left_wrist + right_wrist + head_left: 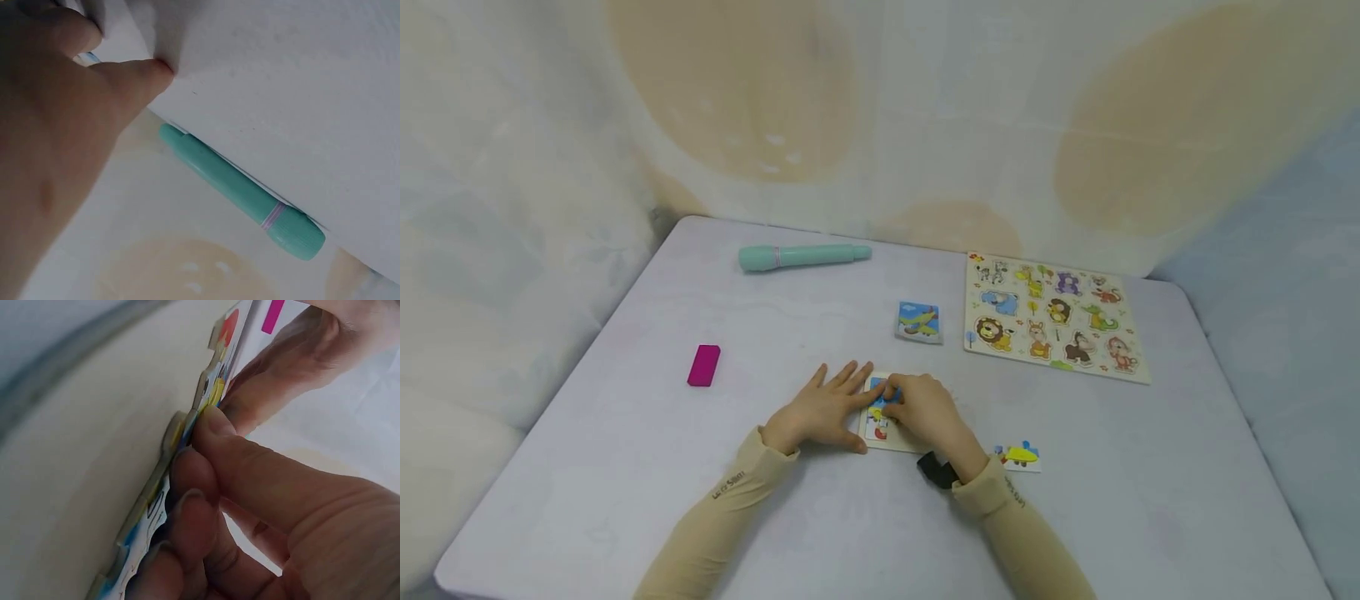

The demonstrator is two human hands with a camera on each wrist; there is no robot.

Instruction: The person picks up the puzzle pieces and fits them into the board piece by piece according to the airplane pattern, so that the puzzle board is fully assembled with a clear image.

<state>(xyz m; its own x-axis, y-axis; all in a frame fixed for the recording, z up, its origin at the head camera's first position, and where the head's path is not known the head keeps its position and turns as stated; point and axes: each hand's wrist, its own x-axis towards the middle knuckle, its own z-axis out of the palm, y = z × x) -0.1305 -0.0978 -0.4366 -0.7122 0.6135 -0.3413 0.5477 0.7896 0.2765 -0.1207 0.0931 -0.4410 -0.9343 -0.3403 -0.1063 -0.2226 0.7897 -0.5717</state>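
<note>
A small wooden jigsaw board lies on the table between both hands, with colourful pieces along its left side. My left hand spreads its fingers flat at the board's left edge, a fingertip touching the pieces. My right hand bends over the board. In the right wrist view its thumb and curled fingers pinch a jigsaw piece at the raised edge of the row; the fingers hide much of it. A loose piece with a yellow picture lies right of my right wrist.
Beyond the hands is a small airplane picture tile. An animal peg board lies at the back right. A mint-green tube rests along the back edge, and a magenta block sits at the left.
</note>
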